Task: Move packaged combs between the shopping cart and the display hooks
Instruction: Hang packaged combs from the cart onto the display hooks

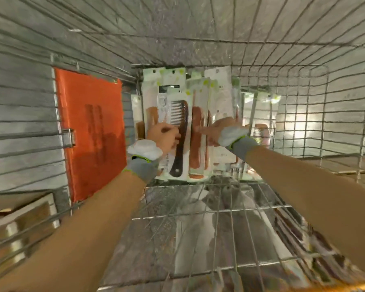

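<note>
Both forearms are reaching straight forward into the shopping cart [251, 209]. The left hand [163, 135] is curling its fingers round the black packaged comb [178, 114], which is standing upright among the other packaged combs [196, 142] at the cart's far end. The right hand [221, 131] is lying against those packs; whether it is gripping one is too blurred to tell.

a stack of packaged combs [221, 98] is stood against the far end of the wire shopping cart [219, 210]. the dark comb package [178, 123] at the front of the stack is gripped by the left hand [163, 137], fingers curled over its edge. the right hand [219, 128] is laid against the brown comb package [198, 131] just beside it; the grip is blurred. an orange panel [91, 127] is mounted on the left cart wall. grey wristbands [142, 165] are worn on both forearms.
</note>
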Motion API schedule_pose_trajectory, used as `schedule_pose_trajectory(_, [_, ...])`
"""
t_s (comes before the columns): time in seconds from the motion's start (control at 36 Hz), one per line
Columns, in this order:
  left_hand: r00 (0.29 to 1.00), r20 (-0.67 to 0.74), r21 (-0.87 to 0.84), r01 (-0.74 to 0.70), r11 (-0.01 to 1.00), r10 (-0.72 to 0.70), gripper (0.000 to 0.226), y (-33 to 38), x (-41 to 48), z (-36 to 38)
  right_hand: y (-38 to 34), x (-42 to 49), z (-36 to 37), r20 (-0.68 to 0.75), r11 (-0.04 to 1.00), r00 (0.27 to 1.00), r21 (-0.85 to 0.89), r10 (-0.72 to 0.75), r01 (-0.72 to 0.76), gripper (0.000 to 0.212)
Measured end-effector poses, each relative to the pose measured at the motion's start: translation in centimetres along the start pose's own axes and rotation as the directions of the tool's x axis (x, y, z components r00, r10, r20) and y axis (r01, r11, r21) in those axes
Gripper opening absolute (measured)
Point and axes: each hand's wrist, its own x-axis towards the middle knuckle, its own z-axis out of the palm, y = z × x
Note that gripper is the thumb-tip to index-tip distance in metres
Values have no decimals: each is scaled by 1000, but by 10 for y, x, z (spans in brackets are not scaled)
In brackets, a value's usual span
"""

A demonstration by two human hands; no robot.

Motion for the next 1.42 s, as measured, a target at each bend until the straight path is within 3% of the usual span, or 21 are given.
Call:
schedule_pose_trajectory(0.08, [1000, 1, -49, 26, 998, -26, 9, -9, -2, -2, -4, 4, 5, -110, 1000, 994, -26, -19, 16, 59])
schedule_pose_trajectory(0.22, [998, -23, -93, 57, 994, -59, 10, -17, -6, 4, -4, -6, -2, -108, 991, 994, -135, -29, 14, 44])
schedule_pose_trajectory(0.31, [997, -6, -107, 71, 992, -72, 10, -16, -8, 5, -1, -12, -9, -188, 997, 981, -68, -51, 39, 36])
schedule_pose_trajectory(0.44, [998, -14, -187, 57, 981, -61, 17, -10, -12, 9, 2, -25, -22, -132, 999, 991, -42, -35, 30, 34])
schedule_pose_trajectory(0.56, [999, -21, -204, 44, 978, -49, 22, -6, -12, 17, 11, -30, -31, -120, 925, 992, 379, 27, 21, 28])
schedule_pose_trajectory(0.72, [999, 22, -224, 37, 974, -33, 18, 10, -15, 36, 31, -52, -49, -128, 860, 991, 509, 35, 35, 21])
schedule_pose_trajectory(0.86, [997, -33, -33, -70, 997, 69, 7, 15, -13, 50, 45, -64, -57, -209, 835, 977, 543, 29, 91, 8])
schedule_pose_trajectory(0.92, [995, -30, 49, -93, 994, 94, 24, 15, -12, 61, 55, -67, -61, -219, 833, 975, 544, 27, 99, 8])
schedule_pose_trajectory(1.0, [997, -21, 151, -67, 986, 71, 41, 15, -12, 74, 62, -70, -67, -245, 826, 969, 551, 20, 122, 13])
schedule_pose_trajectory(1.11, [991, -40, 329, -105, 939, 125, 40, 16, -14, 85, 73, -69, -76, -275, 856, 960, 508, 59, 93, 30])
schedule_pose_trajectory(1.28, [991, -30, 288, -116, 951, 130, 19, 21, -14, 106, 85, -70, -86, -284, 849, 954, 525, 100, 67, 35])
schedule_pose_trajectory(1.42, [992, -96, 353, -41, 935, 80, 37, 21, -2, 112, 87, -70, -88, -259, 833, 962, 549, 85, 75, 30])
